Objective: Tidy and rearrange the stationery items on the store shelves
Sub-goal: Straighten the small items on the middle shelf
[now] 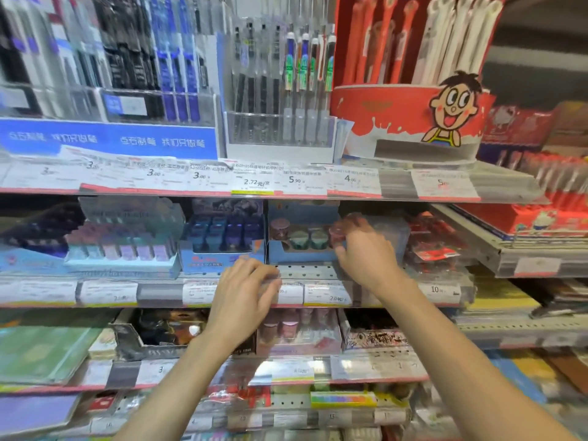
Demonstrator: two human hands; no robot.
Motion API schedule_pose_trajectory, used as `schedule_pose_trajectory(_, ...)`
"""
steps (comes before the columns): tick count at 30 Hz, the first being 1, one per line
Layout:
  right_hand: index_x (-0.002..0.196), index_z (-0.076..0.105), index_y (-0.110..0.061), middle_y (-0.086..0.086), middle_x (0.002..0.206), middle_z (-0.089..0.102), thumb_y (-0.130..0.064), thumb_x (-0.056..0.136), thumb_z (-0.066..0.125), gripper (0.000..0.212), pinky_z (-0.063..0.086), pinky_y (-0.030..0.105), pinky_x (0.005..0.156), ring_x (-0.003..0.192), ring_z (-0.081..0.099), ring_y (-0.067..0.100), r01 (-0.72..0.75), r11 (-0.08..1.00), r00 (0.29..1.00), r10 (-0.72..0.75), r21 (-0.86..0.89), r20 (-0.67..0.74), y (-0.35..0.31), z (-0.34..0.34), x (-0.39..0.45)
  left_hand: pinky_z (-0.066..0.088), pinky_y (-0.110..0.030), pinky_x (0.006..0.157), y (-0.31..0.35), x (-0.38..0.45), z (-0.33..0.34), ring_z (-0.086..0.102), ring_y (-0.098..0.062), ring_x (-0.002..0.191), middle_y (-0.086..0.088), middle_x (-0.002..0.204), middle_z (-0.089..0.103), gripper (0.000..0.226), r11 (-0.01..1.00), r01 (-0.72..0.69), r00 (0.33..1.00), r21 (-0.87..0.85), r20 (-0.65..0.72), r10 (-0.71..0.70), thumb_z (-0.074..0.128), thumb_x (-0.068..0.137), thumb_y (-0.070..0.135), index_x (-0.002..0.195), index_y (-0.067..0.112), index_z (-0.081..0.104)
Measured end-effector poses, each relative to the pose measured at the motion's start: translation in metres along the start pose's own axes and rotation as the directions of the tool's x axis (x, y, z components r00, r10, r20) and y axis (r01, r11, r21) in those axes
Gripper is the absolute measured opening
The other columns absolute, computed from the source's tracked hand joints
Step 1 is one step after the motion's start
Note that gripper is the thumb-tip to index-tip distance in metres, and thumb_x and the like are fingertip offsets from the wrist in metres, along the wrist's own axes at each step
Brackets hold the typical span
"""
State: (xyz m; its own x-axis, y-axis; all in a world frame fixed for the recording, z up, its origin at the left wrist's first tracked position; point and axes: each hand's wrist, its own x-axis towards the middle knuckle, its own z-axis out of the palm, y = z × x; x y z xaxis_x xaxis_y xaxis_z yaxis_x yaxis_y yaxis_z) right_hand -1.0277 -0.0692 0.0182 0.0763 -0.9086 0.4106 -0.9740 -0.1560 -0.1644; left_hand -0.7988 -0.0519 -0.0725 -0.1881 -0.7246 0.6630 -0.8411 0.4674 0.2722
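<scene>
Two bare hands reach into the middle tier of a crowded store shelf of stationery, seen from a head-worn camera looking forward and down. The right hand (366,249) is at the right end of a pale blue cardboard display tray (302,257) on that tier, its fingers (342,249) curled round a small pinkish, translucent round pot (338,233) at the tray's right edge; motion blur hides whether the pot is lifted or resting in its slot. Judging by the task, it is being seated back in line so the row reads evenly from the front. Beside it in the tray stand two small teal-green round pots (308,238) and, behind them to the left, one mauve round pot (279,225), all upright and close together. The left hand (245,291) hovers lower, over the perforated grey metal shelf lip (305,272) and the white paper price labels (327,294), its fingers loosely spread and bent downward. It seems to hold nothing, though blur leaves that uncertain; it is probably steadying the person or waiting to take the next item. Just left of the pot tray sits a blue cardboard box of dark blue and purple small cases (222,240), and further left a stepped pastel display of lilac and mint correction tapes (124,246). On the tier above, clear acrylic racks of pens (280,90) stand upright, facing outward for browsing.
</scene>
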Motion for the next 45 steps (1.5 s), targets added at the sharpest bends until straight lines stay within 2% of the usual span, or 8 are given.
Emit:
schedule_pose_trajectory(6, 0.134, 0.051, -0.018, 0.014, 0.131, 0.055, -0.022, 0.098, 0.052, 0.036, 0.048, 0.043, 0.09, 0.117, 0.055, 0.039, -0.108, 0.994, 0.988, 0.109, -0.021, 0.108, -0.003, 0.01, 0.022, 0.041, -0.033, 0.079, -0.001, -0.003, -0.002, 0.055, -0.018, 0.092, 0.009, 0.095, 0.06, 0.032, 1.0, -0.013, 1.0, -0.017, 0.008, 0.013, 0.048, 0.094, 0.044, 0.106, 0.022, 0.069)
schedule_pose_trajectory(10, 0.12, 0.061, -0.019, 0.007, 0.123, 0.064, -0.02, 0.096, 0.054, 0.025, 0.051, 0.038, 0.086, 0.11, 0.061, 0.032, -0.137, 0.99, 0.987, 0.133, 0.037, 0.095, -0.004, 0.01, 0.029, 0.04, -0.031, 0.08, -0.002, -0.005, -0.004, 0.053, -0.017, 0.092, 0.009, 0.097, 0.058, 0.031, 0.999, -0.031, 0.999, -0.019, 0.019, 0.032, 0.05, 0.094, 0.042, 0.111, 0.022, 0.067)
schedule_pose_trajectory(14, 0.124, 0.061, -0.021, 0.004, 0.126, 0.063, -0.017, 0.094, 0.055, 0.031, 0.053, 0.038, 0.092, 0.115, 0.061, 0.031, -0.167, 0.979, 0.984, 0.159, 0.114, 0.076, -0.004, 0.001, 0.028, 0.041, -0.031, 0.083, -0.002, -0.004, -0.006, 0.053, -0.016, 0.094, 0.009, 0.098, 0.058, 0.035, 0.999, -0.024, 0.999, -0.039, 0.044, 0.026, 0.047, 0.094, 0.044, 0.113, 0.023, 0.067)
schedule_pose_trajectory(22, 0.116, 0.066, -0.024, -0.003, 0.123, 0.064, -0.024, 0.09, 0.056, 0.028, 0.051, 0.04, 0.091, 0.112, 0.061, 0.025, -0.001, 0.954, 0.989, 0.046, 0.301, -0.143, 0.002, -0.009, 0.006, 0.04, -0.031, 0.081, -0.004, -0.003, -0.007, 0.053, -0.017, 0.094, 0.009, 0.098, 0.058, 0.034, 0.998, -0.057, 0.998, -0.036, 0.039, 0.059, 0.049, 0.094, 0.042, 0.114, 0.021, 0.067)
schedule_pose_trajectory(26, 0.093, 0.072, -0.028, -0.012, 0.113, 0.067, -0.031, 0.088, 0.056, 0.018, 0.05, 0.035, 0.09, 0.106, 0.062, 0.009, 0.067, 0.936, 0.982, 0.0, 0.347, -0.189, 0.003, -0.012, -0.015, 0.039, -0.033, 0.081, -0.006, -0.003, -0.007, 0.053, -0.019, 0.095, 0.007, 0.098, 0.059, 0.036, 0.997, -0.079, 0.996, -0.026, 0.041, 0.08, 0.049, 0.094, 0.042, 0.115, 0.02, 0.066)
schedule_pose_trajectory(29, 0.109, 0.067, -0.026, -0.011, 0.11, 0.066, -0.034, 0.091, 0.064, 0.02, 0.053, 0.034, 0.084, 0.095, 0.063, 0.006, 0.099, 0.886, 0.975, 0.004, 0.452, -0.22, 0.0, -0.012, -0.043, 0.039, -0.033, 0.082, -0.008, -0.002, -0.006, 0.052, -0.02, 0.096, 0.005, 0.099, 0.059, 0.035, 0.996, -0.089, 0.995, -0.023, 0.041, 0.09, 0.05, 0.094, 0.041, 0.117, 0.019, 0.066)
schedule_pose_trajectory(35, 0.101, 0.058, -0.032, -0.016, 0.099, 0.063, -0.035, 0.089, 0.069, 0.016, 0.055, 0.027, 0.07, 0.082, 0.063, 0.004, 0.064, 0.815, 0.991, 0.015, 0.576, -0.13, -0.007, -0.004, -0.102, 0.04, -0.037, 0.083, -0.008, -0.004, -0.005, 0.052, -0.023, 0.097, 0.003, 0.099, 0.059, 0.035, 0.995, -0.099, 0.994, -0.013, 0.05, 0.1, 0.053, 0.093, 0.039, 0.119, 0.018, 0.065)
schedule_pose_trajectory(45, 0.103, 0.058, -0.029, -0.017, 0.108, 0.066, -0.037, 0.09, 0.069, 0.019, 0.052, 0.03, 0.078, 0.091, 0.061, 0.002, -0.011, 0.821, 0.999, 0.028, 0.57, -0.021, 0.006, 0.088, -0.146, 0.035, -0.035, 0.082, -0.005, -0.006, -0.006, 0.05, -0.023, 0.097, 0.001, 0.1, 0.059, 0.032, 0.995, -0.101, 0.994, 0.016, 0.044, 0.101, 0.062, 0.093, 0.034, 0.121, 0.018, 0.064)
